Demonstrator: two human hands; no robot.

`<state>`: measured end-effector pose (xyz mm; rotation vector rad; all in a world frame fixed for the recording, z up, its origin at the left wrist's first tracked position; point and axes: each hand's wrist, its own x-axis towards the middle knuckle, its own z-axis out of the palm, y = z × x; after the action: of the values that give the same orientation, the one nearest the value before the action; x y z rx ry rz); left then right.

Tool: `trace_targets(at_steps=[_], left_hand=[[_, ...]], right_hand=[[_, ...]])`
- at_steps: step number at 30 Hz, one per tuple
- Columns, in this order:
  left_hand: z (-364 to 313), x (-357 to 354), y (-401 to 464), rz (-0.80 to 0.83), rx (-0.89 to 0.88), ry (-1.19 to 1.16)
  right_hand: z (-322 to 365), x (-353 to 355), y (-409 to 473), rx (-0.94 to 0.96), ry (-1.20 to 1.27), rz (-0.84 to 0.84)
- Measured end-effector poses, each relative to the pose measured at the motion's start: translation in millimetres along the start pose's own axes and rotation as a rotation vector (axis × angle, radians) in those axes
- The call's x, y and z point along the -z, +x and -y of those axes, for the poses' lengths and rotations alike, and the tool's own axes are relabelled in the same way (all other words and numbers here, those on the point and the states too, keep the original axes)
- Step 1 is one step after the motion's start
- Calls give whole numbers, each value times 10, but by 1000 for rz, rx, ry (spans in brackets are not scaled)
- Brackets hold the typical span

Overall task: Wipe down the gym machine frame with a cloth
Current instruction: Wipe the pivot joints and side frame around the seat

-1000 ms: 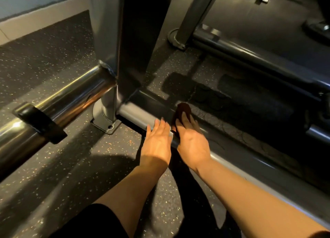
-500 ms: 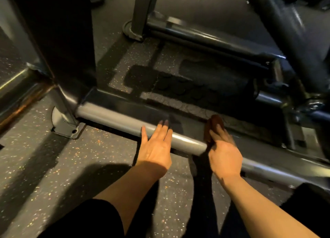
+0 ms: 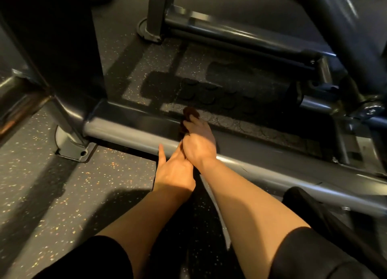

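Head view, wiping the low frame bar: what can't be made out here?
- Cloth: mostly hidden under the right hand; its full shape is unreadable.
- Left hand: its fingertips are covered by the right hand, so whether they touch the frame bar is unclear.
- Upright post: in deep shadow and cut off by the top edge.
- Dirt on the bar: too dim to tell.

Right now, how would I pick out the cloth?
Find the grey base bar running across the speckled floor from the dark upright. Midway along it the right hand presses down; the cloth is the small dark brown wad under its fingers, the only soft thing among metal.
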<state>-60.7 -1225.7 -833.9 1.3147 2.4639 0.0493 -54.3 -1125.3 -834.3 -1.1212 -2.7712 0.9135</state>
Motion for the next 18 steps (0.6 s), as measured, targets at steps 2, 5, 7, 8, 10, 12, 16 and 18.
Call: trace_targets(at_steps=[2,5,7,8,10,12,16,18], left_hand=[[-16,25,-12,12,-2,38],[-102,4,13,-18,1,59],[-205,-38,22,-73,-32,41],[-294,-70,30,-106,-91,24],[-534,-159,50,-148,-235,-19],[-778,-250,64,-129,-368,-31],[-1170,-418,88,-66,-482,-21],[-1235,-447,78,-27,-464,37]], right_hand=[[-2,39,84,27,-40,102],[-144,143,-44,48,-91,119],[-356,191,-250,18,-66,33],[-508,227,-371,-7,-63,-36],[-870,337,-585,-73,-90,-155],[-1251,478,-750,-155,-110,-238],[-2009,848,-1193,-387,-92,-379],[-2210,942,-1377,-479,-93,-415]])
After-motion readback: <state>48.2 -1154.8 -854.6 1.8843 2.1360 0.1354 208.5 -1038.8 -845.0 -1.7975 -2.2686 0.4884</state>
